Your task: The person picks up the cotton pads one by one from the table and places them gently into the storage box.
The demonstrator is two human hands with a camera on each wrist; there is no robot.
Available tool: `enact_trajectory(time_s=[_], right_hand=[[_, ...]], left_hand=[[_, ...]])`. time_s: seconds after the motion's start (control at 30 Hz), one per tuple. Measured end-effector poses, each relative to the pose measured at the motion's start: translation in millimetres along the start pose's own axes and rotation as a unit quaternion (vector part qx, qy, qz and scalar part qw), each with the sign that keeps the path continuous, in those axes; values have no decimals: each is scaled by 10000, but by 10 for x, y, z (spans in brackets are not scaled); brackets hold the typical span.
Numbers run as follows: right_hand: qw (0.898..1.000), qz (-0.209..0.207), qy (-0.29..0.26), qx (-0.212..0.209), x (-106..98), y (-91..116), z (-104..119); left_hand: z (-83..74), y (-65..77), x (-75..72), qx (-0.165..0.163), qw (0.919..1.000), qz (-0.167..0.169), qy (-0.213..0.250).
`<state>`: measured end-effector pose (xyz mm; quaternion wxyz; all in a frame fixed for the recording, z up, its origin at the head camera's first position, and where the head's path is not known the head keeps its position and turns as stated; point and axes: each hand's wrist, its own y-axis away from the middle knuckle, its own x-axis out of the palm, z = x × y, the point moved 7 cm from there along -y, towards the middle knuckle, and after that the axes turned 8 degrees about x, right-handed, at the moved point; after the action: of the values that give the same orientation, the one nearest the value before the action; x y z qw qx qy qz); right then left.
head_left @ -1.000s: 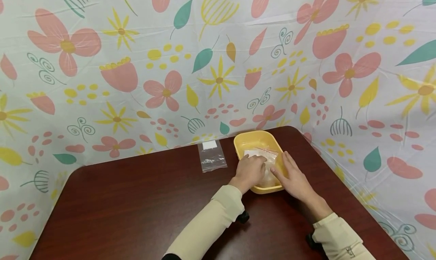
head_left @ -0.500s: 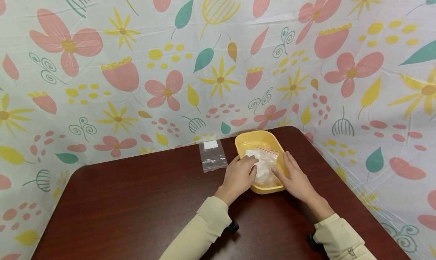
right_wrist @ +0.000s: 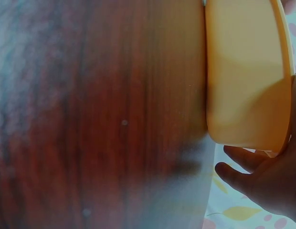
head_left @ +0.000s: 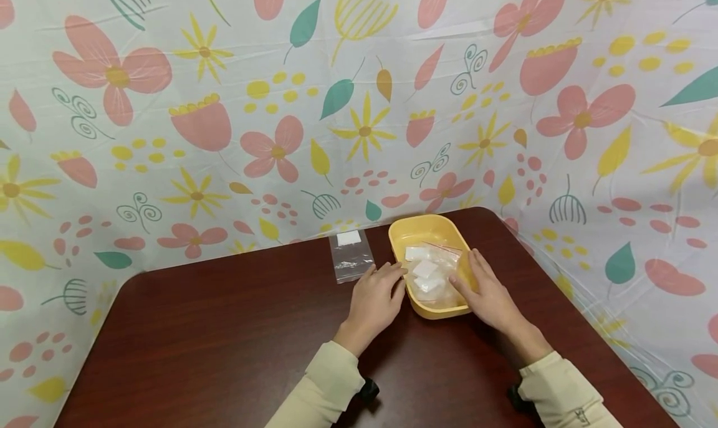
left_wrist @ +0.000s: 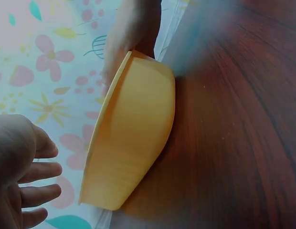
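A yellow plastic tray (head_left: 423, 223) stands on the table, with clear zip bags (head_left: 443, 269) bearing white labels lying inside. My right hand (head_left: 493, 297) holds the tray's right side, thumb over the rim and fingers along the outer wall. In the right wrist view those fingers (right_wrist: 238, 174) show beyond the tray's end. My left hand (head_left: 374, 300) is beside the tray's left rim, fingers spread and holding nothing. The left wrist view shows the left hand (left_wrist: 24, 176) apart from the tray's wall (left_wrist: 138, 119).
Another clear zip bag (head_left: 351, 256) with a white label lies flat on the dark red-brown table (head_left: 224, 328), left of the tray near the back edge. A flower-printed cloth (head_left: 252, 135) hangs behind the table and along its right side.
My left hand has come out of the tray and drawn left past its rim, uncovering the bags and white labels inside. The right hand stays on the tray.
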<state>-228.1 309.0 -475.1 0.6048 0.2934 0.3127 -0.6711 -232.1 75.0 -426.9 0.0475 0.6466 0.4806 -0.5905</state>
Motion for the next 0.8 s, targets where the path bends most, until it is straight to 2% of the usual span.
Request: enact_trajectory(time_s=[0.37,0.8], right_hand=[[10000,56,60,15,4,-3,4],[10000,29,90,-3,-2,5,12]], left_hand=[[219,163,-103,-417,9987,-276,-120],[513,304,-154,-729,9968,-335,2]])
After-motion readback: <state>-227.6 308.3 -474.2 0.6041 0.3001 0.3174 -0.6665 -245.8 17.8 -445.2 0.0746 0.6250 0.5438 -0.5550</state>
